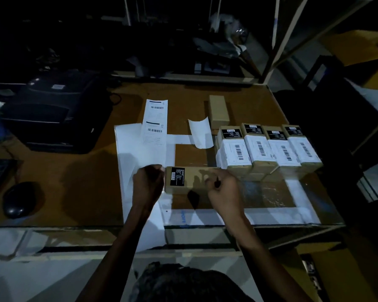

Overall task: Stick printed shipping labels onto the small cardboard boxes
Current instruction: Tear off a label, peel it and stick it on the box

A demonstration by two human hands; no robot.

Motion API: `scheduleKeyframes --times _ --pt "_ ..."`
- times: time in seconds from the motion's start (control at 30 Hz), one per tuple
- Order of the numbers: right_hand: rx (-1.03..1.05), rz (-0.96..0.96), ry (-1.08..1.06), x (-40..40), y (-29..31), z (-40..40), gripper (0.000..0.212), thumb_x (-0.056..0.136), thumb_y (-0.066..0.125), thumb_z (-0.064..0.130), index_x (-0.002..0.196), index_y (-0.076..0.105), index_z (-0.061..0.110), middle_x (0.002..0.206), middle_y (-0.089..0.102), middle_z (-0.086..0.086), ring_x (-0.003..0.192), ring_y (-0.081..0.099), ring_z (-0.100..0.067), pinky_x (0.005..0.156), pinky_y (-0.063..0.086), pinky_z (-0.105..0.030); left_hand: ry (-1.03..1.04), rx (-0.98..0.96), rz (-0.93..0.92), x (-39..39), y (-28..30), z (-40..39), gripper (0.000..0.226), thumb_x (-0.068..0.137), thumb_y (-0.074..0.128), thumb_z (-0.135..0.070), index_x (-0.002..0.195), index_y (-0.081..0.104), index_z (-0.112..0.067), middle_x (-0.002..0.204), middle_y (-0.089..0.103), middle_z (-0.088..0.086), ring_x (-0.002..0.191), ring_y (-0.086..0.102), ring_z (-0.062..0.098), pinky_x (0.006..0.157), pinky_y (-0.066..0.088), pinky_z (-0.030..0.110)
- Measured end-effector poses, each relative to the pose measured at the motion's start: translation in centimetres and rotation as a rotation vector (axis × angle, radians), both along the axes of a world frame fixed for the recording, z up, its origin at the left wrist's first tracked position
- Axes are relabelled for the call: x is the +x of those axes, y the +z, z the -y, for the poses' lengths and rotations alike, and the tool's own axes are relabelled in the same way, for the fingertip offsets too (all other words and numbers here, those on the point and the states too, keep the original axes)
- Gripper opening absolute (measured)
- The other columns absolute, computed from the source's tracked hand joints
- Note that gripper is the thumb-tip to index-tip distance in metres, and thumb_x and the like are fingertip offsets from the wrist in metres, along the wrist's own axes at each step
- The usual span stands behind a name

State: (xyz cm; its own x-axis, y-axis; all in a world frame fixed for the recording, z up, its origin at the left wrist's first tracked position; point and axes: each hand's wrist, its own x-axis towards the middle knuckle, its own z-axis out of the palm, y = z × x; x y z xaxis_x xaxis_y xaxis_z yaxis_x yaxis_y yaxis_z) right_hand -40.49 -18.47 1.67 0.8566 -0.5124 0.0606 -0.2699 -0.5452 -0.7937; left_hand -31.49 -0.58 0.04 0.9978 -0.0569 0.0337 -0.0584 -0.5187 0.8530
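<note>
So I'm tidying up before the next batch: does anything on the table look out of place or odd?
Mostly tidy. One bare slip of paper beside the labelled boxes curls up at its far edge instead of lying flat. One plain box stands apart behind the row, without a shipping label.

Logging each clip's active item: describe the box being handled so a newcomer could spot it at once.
On the brown table, look at the near edge, between the left hand and right hand. The cardboard box lies there lengthwise. Unlike the four boxes in the row behind, it shows only a small black sticker and no white shipping label.
</note>
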Motion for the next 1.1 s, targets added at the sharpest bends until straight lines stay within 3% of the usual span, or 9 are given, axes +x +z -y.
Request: scheduleKeyframes --times 0.1,0.23,0.43,0.5,0.67,0.8,0.97,1.07,1.1 --pt "0.086 0.038 0.098 1.8 0.8 -0.7 0.019 0.093 0.068 0.014 0.108 0.075 0.023 0.11 0.07 0.008 0.108 0.063 -0.008 0.091 0.049 -0.021 0.012 -0.07 0.011 1.0 0.1 -1.0 0.017 0.097 0.064 -0.027 0.081 0.061 -0.022 0.08 0.073 0.016 0.076 0.072 0.031 0.076 0.059 0.051" --pt "0.147 0.065 0.149 4.0 1.5 -1.9 0.02 0.095 0.067 0.016 0.114 0.074 0.016 0.107 0.069 0.011 0.093 0.055 0.022 0.086 0.044 -0.002 0.01 -0.07 -0.002 2.9 0.3 -2.2 0.013 0.095 0.065 -0.026 0.084 0.064 -0.022 0.084 0.073 0.018 0.081 0.071 0.034 0.081 0.058 0.052" --pt "0.24 0.029 0.147 9.5 1.4 -4.2 0.025 0.095 0.067 0.014 0.119 0.072 0.009 0.117 0.07 -0.001 0.102 0.064 -0.007 0.096 0.057 -0.036 -0.121 0.036 0.098 6.7 -0.1 -3.6 0.017 0.093 0.068 -0.019 0.1 0.077 -0.007 0.104 0.076 0.01 0.095 0.071 0.02 0.087 0.054 0.03" --pt "0.296 -0.031 0.133 11.7 1.2 -5.2 0.032 0.094 0.068 0.019 0.125 0.068 0.01 0.124 0.068 -0.005 0.106 0.067 -0.016 0.097 0.056 -0.04 -0.18 0.105 0.14 7.9 -0.6 -4.4 0.021 0.092 0.07 -0.016 0.108 0.075 -0.003 0.113 0.073 0.013 0.101 0.07 0.023 0.092 0.054 0.032" --pt "0.361 -0.311 0.112 16.7 1.2 -7.8 0.048 0.099 0.063 0.03 0.142 0.05 0.014 0.138 0.06 -0.007 0.107 0.062 -0.02 0.09 0.054 -0.033 -0.267 0.269 0.031 10.2 -2.8 -7.1 0.037 0.092 0.07 -0.026 0.12 0.069 -0.001 0.124 0.068 0.019 0.113 0.066 0.033 0.094 0.052 0.035" --pt "0.125 -0.524 0.119 19.6 0.1 -9.8 0.033 0.099 0.061 0.035 0.122 0.058 0.012 0.12 0.066 -0.006 0.082 0.06 -0.015 0.063 0.047 -0.023 -0.28 0.268 -0.099 10.7 -3.6 -8.7 0.044 0.093 0.068 -0.033 0.129 0.065 -0.009 0.133 0.064 0.012 0.12 0.062 0.027 0.101 0.051 0.039" --pt "0.16 -0.596 0.021 21.9 -1.3 -11.2 0.038 0.092 0.07 0.038 0.119 0.06 0.013 0.114 0.065 -0.004 0.085 0.061 -0.015 0.063 0.048 -0.024 -0.335 0.355 -0.106 11.4 -3.9 -8.9 0.046 0.094 0.068 -0.032 0.136 0.06 -0.015 0.14 0.06 0.006 0.125 0.058 0.024 0.107 0.042 0.032" --pt "0.387 -0.493 -0.048 22.3 -1.5 -10.6 0.047 0.086 0.079 0.026 0.123 0.06 0.004 0.123 0.066 -0.01 0.107 0.065 -0.026 0.083 0.054 -0.035 -0.335 0.354 -0.075 12.0 -4.3 -9.0 0.044 0.093 0.068 -0.032 0.133 0.063 -0.013 0.136 0.063 0.008 0.123 0.059 0.023 0.106 0.041 0.032" --pt "0.416 -0.481 -0.051 22.4 -1.4 -10.4 0.046 0.086 0.079 0.022 0.124 0.06 0.003 0.124 0.066 -0.01 0.109 0.065 -0.026 0.081 0.052 -0.033 -0.316 0.337 -0.068 12.1 -4.2 -8.8 0.043 0.092 0.07 -0.031 0.131 0.065 -0.013 0.134 0.064 0.008 0.122 0.06 0.023 0.106 0.042 0.033"
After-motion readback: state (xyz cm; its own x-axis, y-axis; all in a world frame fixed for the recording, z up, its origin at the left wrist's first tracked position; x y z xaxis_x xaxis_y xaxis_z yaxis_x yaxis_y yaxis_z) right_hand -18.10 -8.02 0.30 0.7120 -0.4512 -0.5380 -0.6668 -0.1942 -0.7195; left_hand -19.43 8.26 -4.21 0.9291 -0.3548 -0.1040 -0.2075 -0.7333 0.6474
